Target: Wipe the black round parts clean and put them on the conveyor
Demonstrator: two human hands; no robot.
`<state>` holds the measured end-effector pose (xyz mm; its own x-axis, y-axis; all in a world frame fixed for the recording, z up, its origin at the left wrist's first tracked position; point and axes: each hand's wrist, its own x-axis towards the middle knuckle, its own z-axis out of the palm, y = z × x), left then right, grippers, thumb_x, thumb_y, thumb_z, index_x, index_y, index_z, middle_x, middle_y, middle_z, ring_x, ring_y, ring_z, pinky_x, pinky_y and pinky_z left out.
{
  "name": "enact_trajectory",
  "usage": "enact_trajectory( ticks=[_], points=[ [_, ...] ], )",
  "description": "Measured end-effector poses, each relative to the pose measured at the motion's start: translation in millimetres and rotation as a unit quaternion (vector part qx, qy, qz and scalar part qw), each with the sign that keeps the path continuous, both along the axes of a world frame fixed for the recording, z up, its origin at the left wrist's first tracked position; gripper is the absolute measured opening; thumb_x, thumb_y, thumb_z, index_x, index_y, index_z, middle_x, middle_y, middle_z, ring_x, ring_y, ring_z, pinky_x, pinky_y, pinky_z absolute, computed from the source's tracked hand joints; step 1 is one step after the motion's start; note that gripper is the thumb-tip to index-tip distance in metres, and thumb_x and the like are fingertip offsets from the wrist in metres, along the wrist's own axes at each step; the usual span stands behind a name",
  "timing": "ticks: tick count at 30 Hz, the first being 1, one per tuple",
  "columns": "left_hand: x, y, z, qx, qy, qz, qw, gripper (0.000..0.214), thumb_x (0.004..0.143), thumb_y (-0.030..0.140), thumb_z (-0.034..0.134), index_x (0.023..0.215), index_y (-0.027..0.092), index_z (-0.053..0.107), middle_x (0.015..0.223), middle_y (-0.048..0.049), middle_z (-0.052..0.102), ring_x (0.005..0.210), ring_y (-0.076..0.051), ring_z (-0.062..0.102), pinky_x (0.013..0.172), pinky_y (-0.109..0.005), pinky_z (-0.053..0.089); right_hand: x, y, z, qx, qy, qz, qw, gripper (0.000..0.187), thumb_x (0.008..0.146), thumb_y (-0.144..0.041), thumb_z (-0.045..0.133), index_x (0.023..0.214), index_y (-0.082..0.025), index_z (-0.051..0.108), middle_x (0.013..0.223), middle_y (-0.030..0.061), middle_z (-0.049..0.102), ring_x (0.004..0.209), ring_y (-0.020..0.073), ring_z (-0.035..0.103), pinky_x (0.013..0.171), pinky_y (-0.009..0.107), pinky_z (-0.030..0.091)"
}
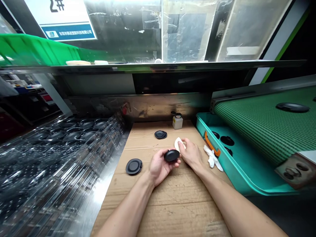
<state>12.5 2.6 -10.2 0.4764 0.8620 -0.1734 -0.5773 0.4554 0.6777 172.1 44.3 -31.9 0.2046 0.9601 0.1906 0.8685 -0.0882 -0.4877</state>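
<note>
hands (159, 168) hold a black disc (171, 155) and white cloth (178, 144).

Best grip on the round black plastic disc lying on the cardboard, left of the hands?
Likely the thin outer rim of the round black plastic disc: pinch it with the fingers from above, coming from its right, the side nearest the left hand. It lies flat on the cardboard sheet, so the rim seems the easiest edge.

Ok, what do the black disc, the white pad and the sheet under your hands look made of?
The black disc in the left hand looks like moulded plastic, possibly rubber, with a smooth satin sheen. The white pad in the right hand seems to be soft cloth or foam, though little of it shows. The cardboard sheet looks like corrugated cardboard, going by its brown colour and creases.
</note>
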Motion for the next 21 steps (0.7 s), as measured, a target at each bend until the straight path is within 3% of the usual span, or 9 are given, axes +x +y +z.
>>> enact_trajectory(
  ticks=[3, 6, 10, 12, 14, 16, 21],
  points=[
    [7.7, -4.6, -0.5, 0.050, 0.111, 0.045, 0.992, 0.031, 0.075, 0.017, 0.047, 0.102, 0.011, 0.062, 0.082, -0.0082, 0.061, 0.068, -0.016, 0.058, 0.053, -0.026, 0.050, 1.0, 0.3, -2.5, 0.009, -0.002, -0.001, 1.000, 0.044, 0.092, -0.054, 0.033, 0.117, -0.028, 0.058, 0.095, 0.0061, 0.070, 0.088, 0.0241, 0.065, 0.067, 0.029, 0.040],
    [-2.4, -10.8, 14.9, 0.104, 0.264, 0.079, 0.955, 0.038, 0.071, 0.014, 0.047, 0.106, 0.014, 0.062, 0.085, -0.0065, 0.059, 0.067, -0.015, 0.054, 0.050, -0.026, 0.049, 1.9, 0.5, -3.2, 0.002, -0.004, 0.002, 1.000, 0.045, 0.092, -0.055, 0.032, 0.117, -0.028, 0.058, 0.093, 0.0069, 0.070, 0.088, 0.0248, 0.065, 0.069, 0.030, 0.040],
    [-59.0, -25.1, 45.0, 0.207, 0.383, 0.101, 0.894, 0.053, 0.075, 0.020, 0.059, 0.127, 0.022, 0.049, 0.101, -0.0074, 0.060, 0.078, -0.015, 0.058, 0.057, -0.023, 0.049, 2.3, -1.9, -0.8, -0.007, -0.007, 0.006, 1.000, 0.046, 0.093, -0.053, 0.031, 0.119, -0.026, 0.058, 0.096, 0.0093, 0.069, 0.090, 0.0261, 0.064, 0.070, 0.031, 0.040],
    [-96.1, -29.0, 53.3, 0.211, 0.406, 0.113, 0.882, 0.060, 0.075, 0.024, 0.066, 0.129, 0.025, 0.042, 0.099, -0.0055, 0.062, 0.077, -0.014, 0.060, 0.061, -0.023, 0.048, 2.6, -3.7, 1.4, -0.008, -0.006, 0.012, 1.000, 0.045, 0.094, -0.052, 0.031, 0.119, -0.025, 0.057, 0.096, 0.0096, 0.069, 0.090, 0.0268, 0.064, 0.070, 0.032, 0.040],
    [-128.5, -27.0, 55.0, 0.206, 0.450, 0.144, 0.857, 0.051, 0.073, 0.028, 0.071, 0.118, 0.022, 0.049, 0.095, -0.0041, 0.064, 0.077, -0.014, 0.061, 0.066, -0.024, 0.048, 3.5, -4.8, 4.3, -0.012, -0.002, 0.018, 1.000, 0.044, 0.094, -0.050, 0.031, 0.118, -0.025, 0.056, 0.096, 0.0098, 0.069, 0.090, 0.0272, 0.064, 0.071, 0.033, 0.041],
    [-150.3, -21.2, 52.1, 0.196, 0.508, 0.135, 0.828, 0.043, 0.071, 0.032, 0.073, 0.107, 0.018, 0.055, 0.093, -0.0049, 0.066, 0.081, -0.014, 0.061, 0.073, -0.024, 0.047, 5.0, -5.4, 7.6, -0.019, 0.003, 0.020, 1.000, 0.043, 0.094, -0.050, 0.031, 0.118, -0.023, 0.056, 0.096, 0.0103, 0.068, 0.091, 0.0273, 0.064, 0.073, 0.033, 0.042],
    [-158.6, -7.8, 42.0, 0.192, 0.601, 0.061, 0.774, 0.042, 0.071, 0.043, 0.072, 0.104, 0.017, 0.063, 0.093, -0.0057, 0.068, 0.077, -0.015, 0.060, 0.069, -0.024, 0.045, 7.5, -8.2, 13.1, -0.033, 0.012, 0.022, 0.999, 0.041, 0.095, -0.046, 0.029, 0.113, -0.020, 0.055, 0.095, 0.0118, 0.067, 0.091, 0.0270, 0.064, 0.077, 0.035, 0.042]
  ],
)
